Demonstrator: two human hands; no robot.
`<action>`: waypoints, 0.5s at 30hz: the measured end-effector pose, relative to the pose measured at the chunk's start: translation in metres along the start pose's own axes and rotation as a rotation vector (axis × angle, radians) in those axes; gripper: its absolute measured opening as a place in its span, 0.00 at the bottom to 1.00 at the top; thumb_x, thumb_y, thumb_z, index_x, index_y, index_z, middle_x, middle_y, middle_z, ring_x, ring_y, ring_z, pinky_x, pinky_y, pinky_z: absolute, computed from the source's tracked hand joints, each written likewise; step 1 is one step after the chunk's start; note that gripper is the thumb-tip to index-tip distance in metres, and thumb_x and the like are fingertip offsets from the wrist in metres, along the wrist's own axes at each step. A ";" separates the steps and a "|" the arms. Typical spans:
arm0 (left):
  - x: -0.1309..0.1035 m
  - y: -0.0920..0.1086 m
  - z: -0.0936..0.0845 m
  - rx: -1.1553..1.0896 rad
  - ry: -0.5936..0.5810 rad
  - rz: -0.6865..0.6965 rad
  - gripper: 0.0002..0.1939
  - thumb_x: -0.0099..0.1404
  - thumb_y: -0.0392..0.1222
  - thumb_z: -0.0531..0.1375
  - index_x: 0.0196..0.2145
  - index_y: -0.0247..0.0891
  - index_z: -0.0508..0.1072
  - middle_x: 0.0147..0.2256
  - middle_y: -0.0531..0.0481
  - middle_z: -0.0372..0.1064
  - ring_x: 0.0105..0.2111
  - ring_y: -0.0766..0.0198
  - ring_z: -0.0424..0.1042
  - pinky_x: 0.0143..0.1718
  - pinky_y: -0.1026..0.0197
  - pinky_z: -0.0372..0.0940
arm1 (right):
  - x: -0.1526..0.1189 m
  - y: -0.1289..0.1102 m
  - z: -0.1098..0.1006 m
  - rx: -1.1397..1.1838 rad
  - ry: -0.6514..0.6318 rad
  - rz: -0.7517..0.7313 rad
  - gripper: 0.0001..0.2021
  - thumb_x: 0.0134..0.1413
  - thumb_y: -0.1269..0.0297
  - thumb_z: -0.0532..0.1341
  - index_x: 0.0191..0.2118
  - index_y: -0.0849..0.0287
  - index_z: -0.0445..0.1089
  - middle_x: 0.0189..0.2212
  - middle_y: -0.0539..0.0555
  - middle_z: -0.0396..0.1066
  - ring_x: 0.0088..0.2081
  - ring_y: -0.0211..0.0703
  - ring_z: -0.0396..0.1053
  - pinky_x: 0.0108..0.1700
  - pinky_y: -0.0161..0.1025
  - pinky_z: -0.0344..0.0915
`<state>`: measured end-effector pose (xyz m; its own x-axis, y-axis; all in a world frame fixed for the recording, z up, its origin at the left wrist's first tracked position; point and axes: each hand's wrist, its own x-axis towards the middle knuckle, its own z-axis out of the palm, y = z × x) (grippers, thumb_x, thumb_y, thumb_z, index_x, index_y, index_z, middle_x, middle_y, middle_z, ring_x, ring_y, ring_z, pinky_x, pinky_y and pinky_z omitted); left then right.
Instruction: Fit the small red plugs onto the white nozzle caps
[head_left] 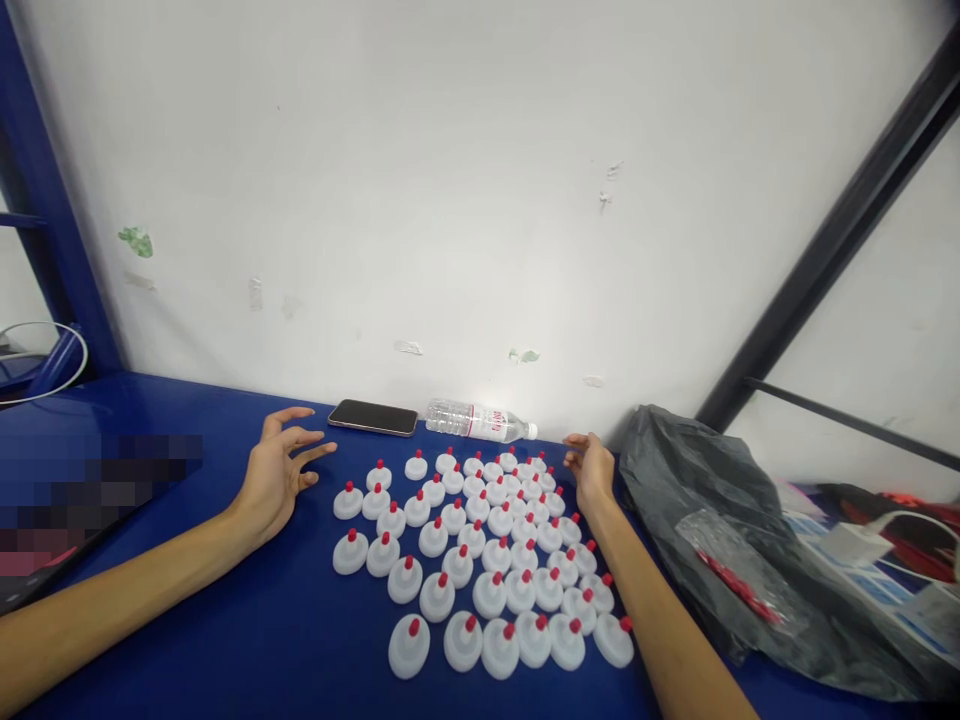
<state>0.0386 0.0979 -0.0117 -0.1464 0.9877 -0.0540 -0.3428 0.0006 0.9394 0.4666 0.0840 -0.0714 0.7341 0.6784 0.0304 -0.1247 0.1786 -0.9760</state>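
Several white round caps [451, 566] with red tips stand in loose rows on the blue tabletop, tips pointing mostly upward. To the left of this group is my left hand [276, 472], its fingers spread and nothing in them. My right hand [591, 470] is at the far right edge of the group, beside the rearmost caps. Its fingers are partly bent and apart, with no object visible in them. The right forearm runs along the right side of the caps.
A phone [373, 417] and a clear plastic bottle [480, 421] lie along the white wall. On the right, a dark plastic bag [679, 500] carries a clear packet of red pieces [739, 585]. A blurred dark object [82, 525] occupies the left side.
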 end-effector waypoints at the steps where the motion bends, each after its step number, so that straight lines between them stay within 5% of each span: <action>1: 0.000 0.000 0.000 0.002 0.010 0.006 0.22 0.50 0.34 0.61 0.45 0.46 0.69 0.37 0.52 0.66 0.31 0.60 0.78 0.14 0.72 0.55 | -0.002 -0.001 -0.001 -0.005 0.005 -0.008 0.18 0.67 0.56 0.63 0.57 0.58 0.69 0.55 0.58 0.71 0.50 0.50 0.73 0.50 0.52 0.74; 10: 0.004 -0.005 -0.004 0.045 -0.017 0.026 0.12 0.59 0.39 0.65 0.39 0.44 0.67 0.41 0.50 0.69 0.34 0.58 0.81 0.13 0.73 0.57 | -0.012 -0.010 -0.001 -0.093 0.011 -0.063 0.17 0.66 0.56 0.64 0.55 0.58 0.71 0.54 0.57 0.71 0.49 0.50 0.74 0.48 0.49 0.74; 15: 0.004 -0.010 -0.005 0.131 -0.042 0.039 0.23 0.54 0.37 0.71 0.46 0.40 0.70 0.46 0.44 0.79 0.19 0.74 0.70 0.14 0.73 0.57 | -0.010 -0.010 -0.001 -0.146 0.026 -0.093 0.17 0.66 0.56 0.64 0.56 0.58 0.71 0.55 0.57 0.71 0.50 0.51 0.73 0.49 0.49 0.74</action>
<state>0.0364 0.1009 -0.0231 -0.1177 0.9930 -0.0049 -0.2132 -0.0205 0.9768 0.4613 0.0748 -0.0622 0.7552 0.6447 0.1185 0.0413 0.1335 -0.9902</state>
